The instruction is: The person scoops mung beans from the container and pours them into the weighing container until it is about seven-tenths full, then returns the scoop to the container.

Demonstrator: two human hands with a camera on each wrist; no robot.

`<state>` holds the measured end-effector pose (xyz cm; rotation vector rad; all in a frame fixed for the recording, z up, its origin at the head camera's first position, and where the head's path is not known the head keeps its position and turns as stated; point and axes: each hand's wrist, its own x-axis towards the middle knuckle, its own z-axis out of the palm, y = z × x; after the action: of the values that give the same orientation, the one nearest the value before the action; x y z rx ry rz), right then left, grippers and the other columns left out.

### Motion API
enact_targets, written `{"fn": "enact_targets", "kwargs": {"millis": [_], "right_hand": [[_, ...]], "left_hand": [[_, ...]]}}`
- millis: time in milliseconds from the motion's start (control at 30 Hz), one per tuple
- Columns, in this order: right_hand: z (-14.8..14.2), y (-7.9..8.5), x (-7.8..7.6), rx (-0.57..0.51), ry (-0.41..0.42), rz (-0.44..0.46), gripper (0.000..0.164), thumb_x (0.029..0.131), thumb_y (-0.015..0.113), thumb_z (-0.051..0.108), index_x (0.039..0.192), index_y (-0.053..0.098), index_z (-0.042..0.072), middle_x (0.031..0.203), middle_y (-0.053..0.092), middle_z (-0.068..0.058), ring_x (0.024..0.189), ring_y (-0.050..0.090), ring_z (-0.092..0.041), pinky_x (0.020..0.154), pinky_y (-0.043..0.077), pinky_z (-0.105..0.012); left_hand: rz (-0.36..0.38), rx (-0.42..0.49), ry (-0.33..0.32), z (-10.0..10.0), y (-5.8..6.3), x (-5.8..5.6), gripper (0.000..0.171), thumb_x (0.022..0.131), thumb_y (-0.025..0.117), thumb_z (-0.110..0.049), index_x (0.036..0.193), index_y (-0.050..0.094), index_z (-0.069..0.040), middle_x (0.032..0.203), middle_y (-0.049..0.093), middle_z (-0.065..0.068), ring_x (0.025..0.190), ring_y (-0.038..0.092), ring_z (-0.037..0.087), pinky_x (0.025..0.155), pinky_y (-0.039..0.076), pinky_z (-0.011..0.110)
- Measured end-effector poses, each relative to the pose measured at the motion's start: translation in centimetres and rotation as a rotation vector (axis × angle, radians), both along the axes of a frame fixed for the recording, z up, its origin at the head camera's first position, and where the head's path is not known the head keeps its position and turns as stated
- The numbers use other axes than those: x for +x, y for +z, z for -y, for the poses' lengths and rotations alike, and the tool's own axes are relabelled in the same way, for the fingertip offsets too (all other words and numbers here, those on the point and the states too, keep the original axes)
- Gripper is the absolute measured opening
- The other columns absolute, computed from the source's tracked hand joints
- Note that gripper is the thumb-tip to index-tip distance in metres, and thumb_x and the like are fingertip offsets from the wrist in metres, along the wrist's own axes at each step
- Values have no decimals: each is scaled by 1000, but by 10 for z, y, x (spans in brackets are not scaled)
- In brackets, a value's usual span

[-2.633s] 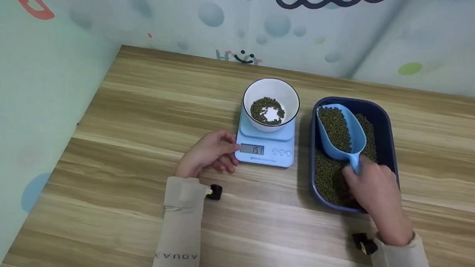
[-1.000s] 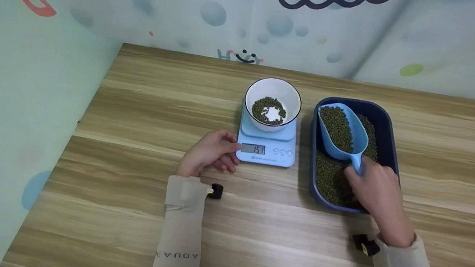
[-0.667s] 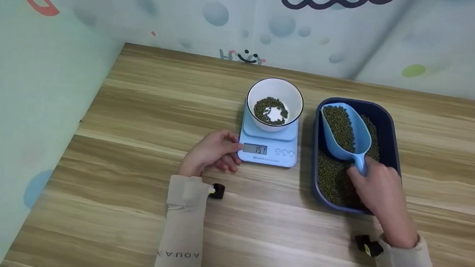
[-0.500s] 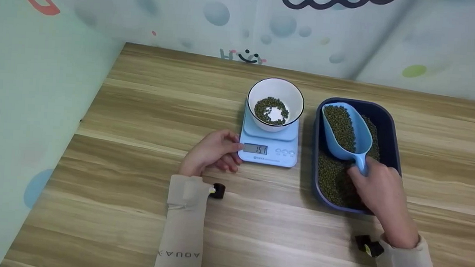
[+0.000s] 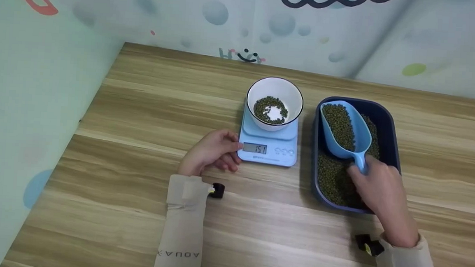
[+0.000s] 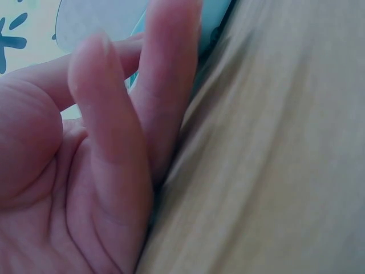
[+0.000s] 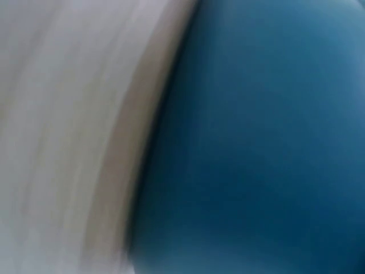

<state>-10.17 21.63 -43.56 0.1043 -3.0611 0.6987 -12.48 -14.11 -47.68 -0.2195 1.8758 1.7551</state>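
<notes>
My right hand (image 5: 379, 184) grips the handle of a light blue scoop (image 5: 361, 135) above the dark blue tub (image 5: 390, 136). Small green beans that look like mung beans (image 5: 339, 127) fill much of the scoop, and more lie in the tub. A white dark-rimmed bowl (image 5: 291, 101), with a ring of the same beans at its bottom, stands on a light blue kitchen scale (image 5: 269, 157) whose display looks like 151. My left hand (image 5: 209, 152) rests at the scale's left edge, its thumb touching beside the display. The left wrist view shows its fingers (image 6: 114, 137) relaxed.
Scale and tub stand side by side on a wood-grain table (image 5: 148, 103), with a narrow gap between them. A printed wall covering (image 5: 178, 14) bounds the table's back and left. The right wrist view is filled mostly by the tub's blurred outer wall (image 7: 251, 148).
Both hands keep their places, and the filled scoop stays over the tub. The bowl's contents look the same. The head view has shifted only slightly.
</notes>
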Motion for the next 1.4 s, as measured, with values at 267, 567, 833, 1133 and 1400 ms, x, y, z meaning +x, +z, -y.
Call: {"fn": "enact_targets", "kwargs": {"millis": [267,567,833,1133,1400], "right_hand": [[0,2,-1,-27,10,19,31,90,49,29,67,43,9,56,45,-4,47,42,-18,42,33,-28],[1,6,-1,-81,24,61,45,93,41,49,73,48,10,55,54,-5,45,52,-15,41,38,-29],[4,6,-1,-108,-5,78,23,89,45,26,73,48,11,55,54,-5,46,51,-16,42,38,-29],[3,9,1,-238,4,171,20,90,45,24,77,53,11,59,54,-5,45,50,-16,40,40,-29],[4,10,0,-430,17,191,28,95,47,32,95,55,5,64,56,-6,49,53,-20,45,46,-30]], "left_hand": [[9,-10,8,1,-1,-1,26,90,60,-22,108,48,-7,80,66,18,58,66,23,45,51,27],[-2,8,0,3,-2,-1,28,91,59,-21,109,46,-5,78,65,16,58,66,23,44,50,25],[-2,-7,0,2,-2,-1,28,90,60,-22,108,47,-6,79,65,17,59,67,25,44,50,26],[-1,-9,-5,2,-3,-2,28,89,60,-22,108,48,-7,80,65,18,61,67,26,45,50,27],[-3,-23,-17,2,-3,-2,28,89,60,-23,108,48,-7,81,66,18,62,67,26,45,50,27]]}}
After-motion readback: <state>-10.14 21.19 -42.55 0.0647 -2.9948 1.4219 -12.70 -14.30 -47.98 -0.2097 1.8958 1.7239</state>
